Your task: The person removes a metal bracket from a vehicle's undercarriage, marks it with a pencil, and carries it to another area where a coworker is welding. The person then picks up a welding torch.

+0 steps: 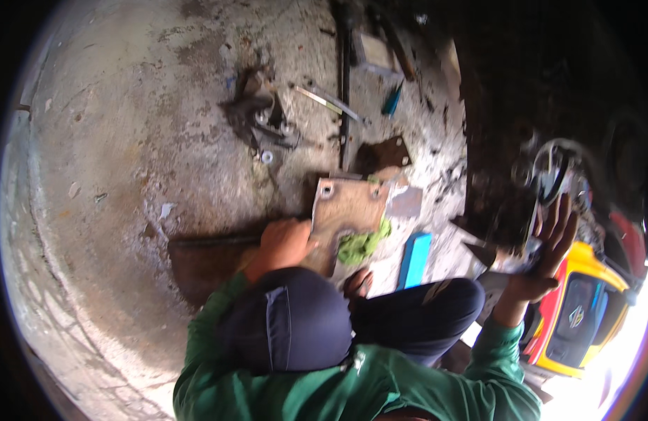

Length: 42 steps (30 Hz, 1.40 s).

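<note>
My left hand (285, 242) is closed at the edge of a rusty metal plate (352, 203) with bolt holes near its corners. A long dark brown metal piece (208, 266) stretches out to the left behind this hand; whether it is one with the plate I cannot tell. A crumpled green cloth (360, 245) lies against the plate's lower right. My right hand (552, 245) is raised at the far right with its fingers stretched out, beside a dark metal part (503, 210) under a shadowed machine. Nothing shows in its palm.
Greasy metal brackets (261, 116) lie on the stained concrete floor (127, 140), near a flat bar and a wrench-like tool (331, 102). A small rusty plate (394, 153), a blue block (413, 259) and a grey box (376, 52) are close by. A yellow-and-red machine (583, 309) stands right.
</note>
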Each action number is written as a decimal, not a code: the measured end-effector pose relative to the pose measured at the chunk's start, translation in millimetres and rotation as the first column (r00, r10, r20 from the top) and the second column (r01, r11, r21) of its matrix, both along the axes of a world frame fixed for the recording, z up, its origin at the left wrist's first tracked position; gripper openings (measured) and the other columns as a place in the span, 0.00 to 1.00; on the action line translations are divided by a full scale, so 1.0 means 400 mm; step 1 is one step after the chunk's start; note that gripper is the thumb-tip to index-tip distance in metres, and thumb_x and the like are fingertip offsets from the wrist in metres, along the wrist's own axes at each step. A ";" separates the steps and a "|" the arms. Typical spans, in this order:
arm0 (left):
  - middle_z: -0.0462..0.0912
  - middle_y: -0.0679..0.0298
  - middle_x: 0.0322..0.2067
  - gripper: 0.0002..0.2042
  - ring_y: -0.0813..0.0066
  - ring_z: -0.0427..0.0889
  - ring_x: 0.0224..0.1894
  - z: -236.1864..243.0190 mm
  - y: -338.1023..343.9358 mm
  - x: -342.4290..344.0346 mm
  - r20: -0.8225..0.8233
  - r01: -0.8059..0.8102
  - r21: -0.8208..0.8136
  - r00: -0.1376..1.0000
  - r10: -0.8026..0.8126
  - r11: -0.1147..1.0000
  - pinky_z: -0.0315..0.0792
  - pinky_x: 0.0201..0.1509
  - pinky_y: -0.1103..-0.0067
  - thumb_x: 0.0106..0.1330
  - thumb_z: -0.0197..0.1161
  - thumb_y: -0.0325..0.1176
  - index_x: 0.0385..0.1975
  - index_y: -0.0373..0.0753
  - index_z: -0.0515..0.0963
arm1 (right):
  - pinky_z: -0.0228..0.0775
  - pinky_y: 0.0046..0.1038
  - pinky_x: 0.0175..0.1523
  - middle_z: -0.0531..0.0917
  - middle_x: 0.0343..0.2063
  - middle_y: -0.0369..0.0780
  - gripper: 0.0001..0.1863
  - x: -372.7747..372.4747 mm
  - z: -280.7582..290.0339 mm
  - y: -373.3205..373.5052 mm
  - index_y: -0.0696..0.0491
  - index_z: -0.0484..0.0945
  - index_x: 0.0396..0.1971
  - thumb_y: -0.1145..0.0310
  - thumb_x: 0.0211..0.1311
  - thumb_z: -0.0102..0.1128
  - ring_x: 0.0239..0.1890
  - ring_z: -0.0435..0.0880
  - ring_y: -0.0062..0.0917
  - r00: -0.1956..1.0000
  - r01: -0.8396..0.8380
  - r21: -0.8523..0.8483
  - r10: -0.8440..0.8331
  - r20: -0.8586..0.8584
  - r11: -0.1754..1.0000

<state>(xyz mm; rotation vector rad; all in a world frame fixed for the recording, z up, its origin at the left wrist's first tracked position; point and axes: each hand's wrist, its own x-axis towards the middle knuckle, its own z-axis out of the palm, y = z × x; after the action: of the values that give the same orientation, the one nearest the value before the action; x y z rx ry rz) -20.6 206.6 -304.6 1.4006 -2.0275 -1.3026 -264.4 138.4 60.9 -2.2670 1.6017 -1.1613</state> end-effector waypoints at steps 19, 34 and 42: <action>0.86 0.45 0.37 0.21 0.48 0.85 0.41 0.040 -0.049 -0.059 -0.008 0.101 0.188 0.995 -0.101 0.977 0.75 0.46 0.61 0.65 0.70 0.47 0.43 0.32 0.82 | 0.72 0.28 0.50 0.83 0.40 0.42 0.15 -0.503 -0.031 0.032 0.61 0.79 0.44 0.63 0.77 0.51 0.41 0.82 0.25 0.986 -0.067 0.298 0.018 0.164 0.952; 0.86 0.46 0.41 0.19 0.48 0.85 0.45 0.342 -0.098 0.038 0.495 0.213 0.249 0.810 -0.314 0.945 0.76 0.51 0.61 0.69 0.64 0.44 0.46 0.32 0.80 | 0.77 0.35 0.41 0.86 0.28 0.44 0.06 -0.570 -0.635 -0.052 0.57 0.83 0.36 0.70 0.63 0.65 0.33 0.86 0.35 0.954 -0.255 0.703 0.293 0.069 0.664; 0.85 0.46 0.44 0.25 0.47 0.83 0.49 0.196 -0.008 -0.066 0.417 -0.099 0.164 0.909 0.022 0.981 0.75 0.54 0.61 0.72 0.58 0.54 0.47 0.34 0.81 | 0.78 0.43 0.49 0.88 0.38 0.48 0.13 -0.474 -0.803 -0.381 0.51 0.86 0.39 0.58 0.62 0.65 0.43 0.86 0.47 0.999 0.017 0.306 0.000 -0.054 0.952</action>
<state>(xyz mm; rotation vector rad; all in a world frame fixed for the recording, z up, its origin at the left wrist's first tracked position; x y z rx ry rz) -47.0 203.5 -226.2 1.9511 -2.1399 -1.2737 -453.9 -14.0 -260.2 -2.1067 1.6779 -0.7921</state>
